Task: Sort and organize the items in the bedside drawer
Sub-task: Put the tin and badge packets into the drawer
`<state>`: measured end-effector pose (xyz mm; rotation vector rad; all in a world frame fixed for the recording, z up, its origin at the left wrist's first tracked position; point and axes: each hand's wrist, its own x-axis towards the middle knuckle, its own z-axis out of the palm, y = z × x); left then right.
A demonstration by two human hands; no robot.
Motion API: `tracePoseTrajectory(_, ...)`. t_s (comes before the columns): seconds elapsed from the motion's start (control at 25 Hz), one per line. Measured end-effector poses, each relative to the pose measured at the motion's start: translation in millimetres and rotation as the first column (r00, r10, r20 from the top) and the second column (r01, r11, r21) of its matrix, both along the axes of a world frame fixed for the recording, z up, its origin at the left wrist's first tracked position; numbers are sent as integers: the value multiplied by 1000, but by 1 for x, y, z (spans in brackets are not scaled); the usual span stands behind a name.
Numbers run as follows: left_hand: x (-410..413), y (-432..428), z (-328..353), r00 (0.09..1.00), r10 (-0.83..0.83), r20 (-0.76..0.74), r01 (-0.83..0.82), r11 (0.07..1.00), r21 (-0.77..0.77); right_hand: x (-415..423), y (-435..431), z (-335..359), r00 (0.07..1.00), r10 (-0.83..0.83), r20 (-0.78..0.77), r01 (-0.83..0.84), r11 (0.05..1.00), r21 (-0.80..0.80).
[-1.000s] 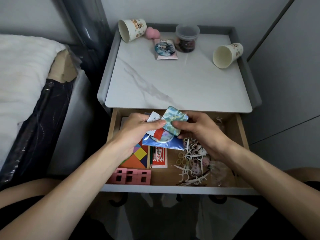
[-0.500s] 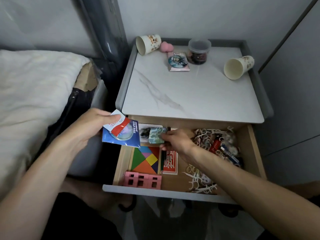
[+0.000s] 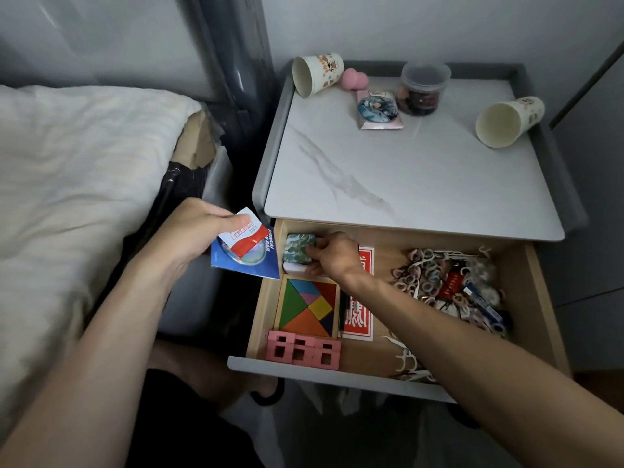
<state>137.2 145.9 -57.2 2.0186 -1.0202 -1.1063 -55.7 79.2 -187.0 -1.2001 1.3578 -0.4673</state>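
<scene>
since half a second ago the right hand (image 3: 332, 253) has carried the teal pack (image 3: 299, 246) deeper into the drawer (image 3: 337, 375). the pack now lies just behind the tangram (image 3: 309, 305), on a white stack (image 3: 293, 266), and the fingers pinch its right edge. left of the tangram, outside the drawer, the left hand (image 3: 192, 231) grips a blue packet (image 3: 250, 265) and a sachet (image 3: 241, 236). flat packs are being grouped, i judge. next: let go of the teal pack squarely, then bring the packets alongside.
</scene>
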Motion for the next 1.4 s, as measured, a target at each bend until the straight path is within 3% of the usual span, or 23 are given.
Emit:
tracePoseTrajectory(0.32,-23,-4,0,999,-22,-43,23,999,34,-12,1,7,981,107,-165,-130,983,-134)
tracePoseTrajectory(0.4,-23,-5,-1,999,-21,-42,21,1000,9,-21,18,24,994,82,-77,-92,988,-126)
tracePoseTrajectory(0.48,-24,-5,1,998,-22,-53,21,999,-28,-27,42,43,989,45,141,-38,998,-51)
tracePoseTrajectory(0.64,-33,-3,5,995,-31,-97,24,997,-71,-23,66,70,898,-36,439,4,997,73)
tracePoseTrajectory(0.76,-33,-1,7,994,-37,-102,28,996,-81,-14,67,85,854,-41,518,5,997,71)
tracePoseTrajectory(0.96,-27,0,2,996,-76,-50,71,994,-87,-11,70,78,850,-38,525,-14,995,95)
tracePoseTrajectory(1.08,-9,-1,-4,993,-51,105,61,994,-94,-32,52,55,926,-11,377,-9,999,53)
tracePoseTrajectory(1.16,-4,1,-5,983,-41,179,49,998,-39,-52,30,36,997,51,64,-47,997,-64)
tracePoseTrajectory(1.28,-7,1,-10,978,-92,186,92,996,8,-63,3,15,960,45,-275,-99,978,-185)
tracePoseTrajectory(1.4,-5,-1,-12,978,-86,189,83,996,24,-53,-7,-1,925,50,-376,-137,968,-208)
